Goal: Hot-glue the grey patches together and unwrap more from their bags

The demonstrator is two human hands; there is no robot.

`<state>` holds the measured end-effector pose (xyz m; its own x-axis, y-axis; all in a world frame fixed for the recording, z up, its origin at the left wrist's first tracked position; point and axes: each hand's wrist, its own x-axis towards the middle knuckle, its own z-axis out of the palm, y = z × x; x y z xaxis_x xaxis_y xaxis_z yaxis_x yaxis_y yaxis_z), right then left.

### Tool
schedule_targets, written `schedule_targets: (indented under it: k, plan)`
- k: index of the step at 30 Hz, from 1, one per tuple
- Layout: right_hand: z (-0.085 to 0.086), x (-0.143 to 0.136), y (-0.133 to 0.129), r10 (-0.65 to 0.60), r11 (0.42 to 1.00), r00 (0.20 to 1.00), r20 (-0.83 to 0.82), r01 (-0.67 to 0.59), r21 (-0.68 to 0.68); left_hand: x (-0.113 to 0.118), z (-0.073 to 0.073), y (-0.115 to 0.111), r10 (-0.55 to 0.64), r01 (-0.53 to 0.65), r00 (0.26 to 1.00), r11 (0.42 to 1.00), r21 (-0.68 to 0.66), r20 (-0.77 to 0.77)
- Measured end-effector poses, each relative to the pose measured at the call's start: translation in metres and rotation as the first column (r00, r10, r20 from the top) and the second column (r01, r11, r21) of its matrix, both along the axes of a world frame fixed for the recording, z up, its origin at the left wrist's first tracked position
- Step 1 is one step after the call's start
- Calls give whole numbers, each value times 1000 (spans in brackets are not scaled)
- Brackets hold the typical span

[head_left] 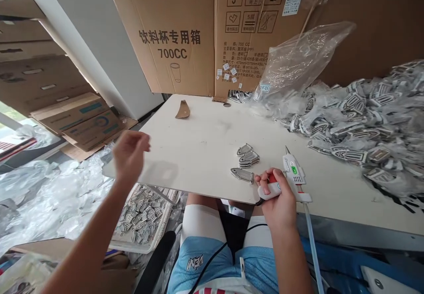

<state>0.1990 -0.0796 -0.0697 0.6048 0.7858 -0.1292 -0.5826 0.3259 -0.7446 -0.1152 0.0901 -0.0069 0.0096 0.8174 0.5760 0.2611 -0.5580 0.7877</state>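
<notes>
My right hand (pixel 278 192) is wrapped round the handle of a white and red glue gun (pixel 294 170), whose metal nozzle points away over the white table (pixel 205 139). A long translucent glue stick (pixel 314 245) trails from its rear. Just left of that hand lie several small metal frame-shaped pieces (pixel 247 156), and one more piece (pixel 242 175) rests nearest to my fingers. My left hand (pixel 130 152) hangs over the table's left edge, its fingers curled and blurred; what they hold, if anything, cannot be made out.
A big pile of bagged metal pieces (pixel 357 117) covers the table's right rear. Behind stands a large cardboard box (pixel 179 16). A brown scrap (pixel 183 110) lies at the back left. Below the left edge is a white basket (pixel 150 246) of similar pieces, beside plastic bags (pixel 59 201).
</notes>
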Motion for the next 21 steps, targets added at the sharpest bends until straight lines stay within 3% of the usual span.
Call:
schedule_targets:
  k: [3, 6, 9, 12, 15, 21]
  plan:
    - [1, 0, 0, 2, 1000, 1000, 1, -2, -2, 42, -10, -2, -170, 156, 976, 982, -105, -136]
    - [3, 1, -1, 6, 1000, 1000, 0, -6, -3, 93, -18, -2, -402, 341, 861, 911, -234, -312]
    - [5, 1, -1, 3, 1000, 1000, -8, -3, -7, 138, -25, 8, -504, 438, 758, 864, -248, -414]
    - [8, 1, 0, 12, 1000, 1000, -17, -12, -14, 171, -32, 23, -531, 533, 670, 831, -161, -520]
    - [10, 1, 1, 28, 1000, 999, -22, -29, -13, 197, -39, 35, -529, 597, 627, 798, -83, -571]
    - [10, 1, 4, 47, 999, 998, -36, -48, -7, 219, -46, 49, -452, 670, 553, 740, 53, -700]
